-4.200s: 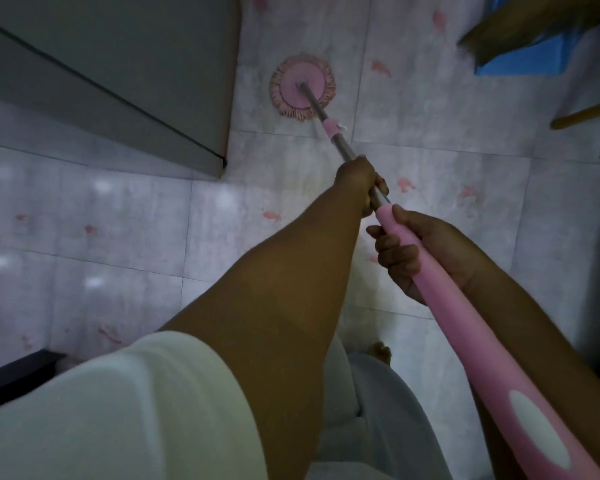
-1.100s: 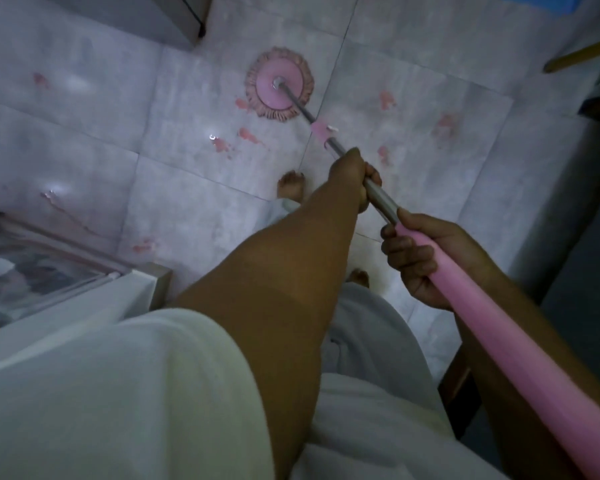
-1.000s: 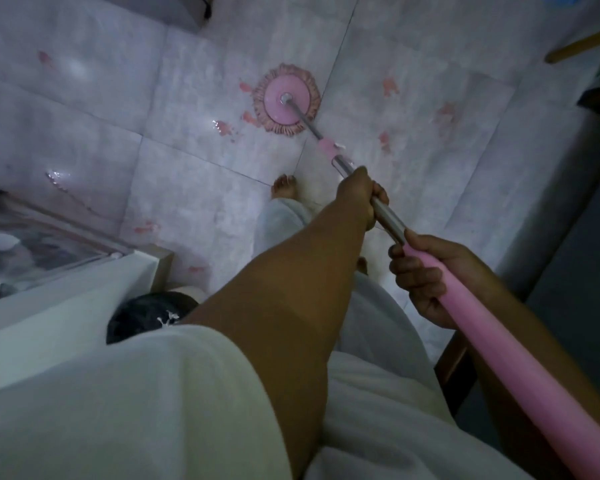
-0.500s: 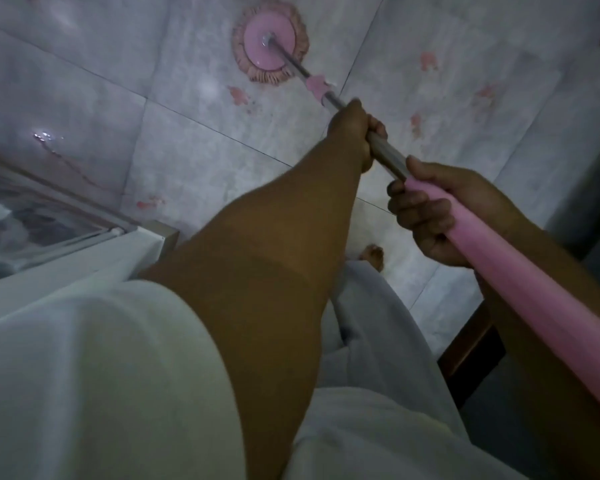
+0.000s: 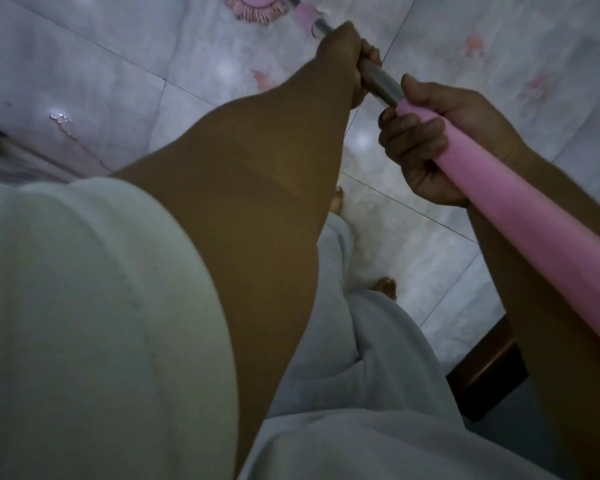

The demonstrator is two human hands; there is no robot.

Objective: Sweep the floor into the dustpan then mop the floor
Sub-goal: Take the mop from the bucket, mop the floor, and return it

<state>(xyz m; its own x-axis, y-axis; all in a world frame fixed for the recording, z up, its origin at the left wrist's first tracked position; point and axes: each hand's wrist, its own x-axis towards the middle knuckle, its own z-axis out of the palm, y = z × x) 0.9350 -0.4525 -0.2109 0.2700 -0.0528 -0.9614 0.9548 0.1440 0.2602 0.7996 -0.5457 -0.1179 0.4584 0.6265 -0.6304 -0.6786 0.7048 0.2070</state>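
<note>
A pink mop runs from the lower right up to the top of the view. Its round fringed mop head (image 5: 257, 10) lies on the pale tiled floor (image 5: 118, 81), partly cut off by the top edge. My left hand (image 5: 343, 50) grips the grey metal shaft (image 5: 378, 81) farther up. My right hand (image 5: 440, 140) holds the pink handle (image 5: 520, 216) just behind where the metal begins. No dustpan is in view.
Pink stains (image 5: 262, 79) mark the tiles, and a wet glint (image 5: 61, 121) shows at the left. My bare feet (image 5: 385, 287) stand on the floor below the hands. A dark wooden edge (image 5: 485, 365) lies at the lower right. A pale ledge (image 5: 0, 157) sits at the far left.
The mop head has slid away to the top edge of the view. Both hands kept their hold on the mop and now appear closer and larger.
</note>
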